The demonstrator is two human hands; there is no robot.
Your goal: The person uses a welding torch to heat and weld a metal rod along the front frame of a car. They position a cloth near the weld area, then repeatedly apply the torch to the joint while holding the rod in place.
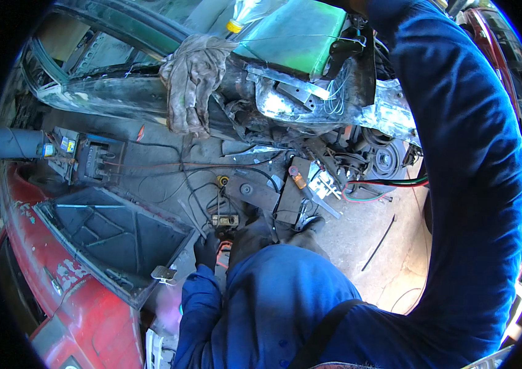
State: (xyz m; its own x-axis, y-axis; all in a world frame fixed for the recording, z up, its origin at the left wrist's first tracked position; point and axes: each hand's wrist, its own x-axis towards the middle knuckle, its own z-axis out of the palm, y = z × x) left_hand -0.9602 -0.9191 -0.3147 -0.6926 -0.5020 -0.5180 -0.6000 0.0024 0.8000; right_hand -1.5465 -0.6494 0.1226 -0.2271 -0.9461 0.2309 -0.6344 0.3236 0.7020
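Stripped car body (122,95) across the top; right hand (355,5) nearest it, at the frame edge. Red bodywork (92,307) lower left. Left hand (207,251), the nearer, beside thin metal strip (194,222): strip up-left of its fingers, long axis slanting toward them; straight, dull grey. Finger state, both hands: cannot tell; right cropped, left small, dark.

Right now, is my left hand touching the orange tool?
Apart: the head view shows a wide gap between your left hand and the orange tool, with the metal plate lying between.
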